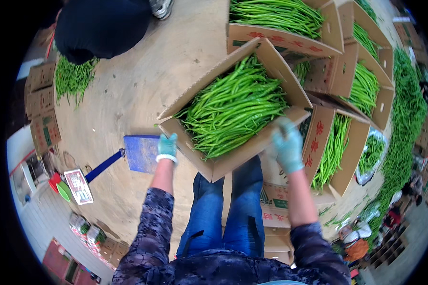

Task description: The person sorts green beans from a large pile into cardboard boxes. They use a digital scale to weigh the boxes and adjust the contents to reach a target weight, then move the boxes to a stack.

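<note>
An open cardboard box (232,156) of long green chili peppers (235,107) is tilted askew in front of my jeans. The peppers lie roughly side by side inside it. My left hand (167,145), in a pale green glove, grips the box's left corner. On the right end of the near wall, my right hand (288,144) holds the box in a matching glove, slightly blurred. The undersides of both grips are hidden. Just beyond my left hand is the blue platform (139,153) of a floor scale, partly covered by that hand.
More pepper-filled boxes (319,142) stand close on the right and at the top. A long pepper heap (401,135) runs along the far right. A person in dark clothing (103,28) is upper left, beside loose peppers (73,78). The scale's display (78,186) stands left.
</note>
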### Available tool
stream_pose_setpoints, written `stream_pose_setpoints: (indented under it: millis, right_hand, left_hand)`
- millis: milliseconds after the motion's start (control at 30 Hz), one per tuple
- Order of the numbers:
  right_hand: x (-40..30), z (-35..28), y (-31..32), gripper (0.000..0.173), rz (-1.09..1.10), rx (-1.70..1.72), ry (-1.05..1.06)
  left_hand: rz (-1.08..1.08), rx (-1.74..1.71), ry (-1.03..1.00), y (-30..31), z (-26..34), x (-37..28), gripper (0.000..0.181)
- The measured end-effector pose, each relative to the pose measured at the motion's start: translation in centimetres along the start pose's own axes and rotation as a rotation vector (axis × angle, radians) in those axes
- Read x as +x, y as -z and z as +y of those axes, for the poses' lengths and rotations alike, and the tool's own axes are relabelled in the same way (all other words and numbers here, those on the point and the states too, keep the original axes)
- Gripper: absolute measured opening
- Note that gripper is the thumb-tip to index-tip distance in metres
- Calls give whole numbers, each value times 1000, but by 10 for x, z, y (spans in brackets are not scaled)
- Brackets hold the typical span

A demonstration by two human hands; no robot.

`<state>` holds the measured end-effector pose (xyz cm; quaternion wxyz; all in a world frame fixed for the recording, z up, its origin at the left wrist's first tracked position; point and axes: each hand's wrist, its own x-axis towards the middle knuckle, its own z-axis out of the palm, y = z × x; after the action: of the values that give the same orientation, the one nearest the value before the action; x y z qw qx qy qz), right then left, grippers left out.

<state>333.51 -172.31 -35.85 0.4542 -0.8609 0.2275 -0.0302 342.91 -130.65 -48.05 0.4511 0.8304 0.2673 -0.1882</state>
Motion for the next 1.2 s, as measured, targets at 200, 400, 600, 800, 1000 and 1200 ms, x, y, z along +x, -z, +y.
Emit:
stream_pose_setpoints:
  millis: [200,400,600,800,1000,1200]
  right_hand:
    - [229,115,64,61,-378,-120,-436]
    - [229,104,18,34,-683,359,-814]
    - [136,58,11,44,-461,172,-564]
    - [34,-24,31,47,-456,261,-496]
    - [23,-135,-7,45,-613,276,-474]
    - [26,-260,-169,42,-883,54,-283]
  left_hand:
    - [-108,-794,593,-96,23,-76,41]
    - [126,-609,458,-74,-41,-62,40]
    - [192,-393,376,-60,-77,-65,50]
    - [111,-391,383,42,-82,-70,39]
    - [137,-580,400,178,-65,-140,41]
    - [480,-969,463,262,-163,-187,37]
